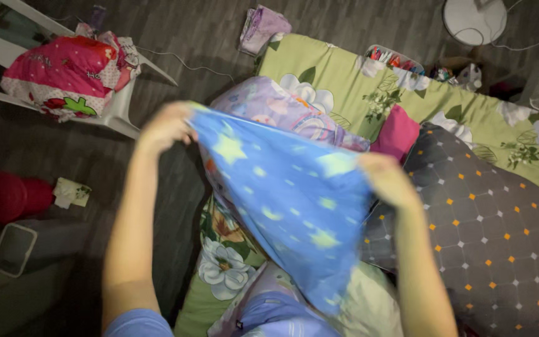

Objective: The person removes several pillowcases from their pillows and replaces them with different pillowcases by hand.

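A blue cloth with pale stars [288,200] hangs stretched between both my hands over a bed. My left hand [165,126] grips its upper left corner. My right hand [387,178] grips the upper right edge; it is blurred. The cloth drapes down toward my lap. Behind it lies a lilac patterned pillow [276,109], partly hidden.
The bed has a green flowered sheet [344,75], a pink cushion [396,132] and a dark grey diamond-patterned blanket [494,231]. A white plastic chair [116,106] holds a pink bundle [63,72]. Red round lids [7,196] and a clear container [12,248] lie on the dark floor.
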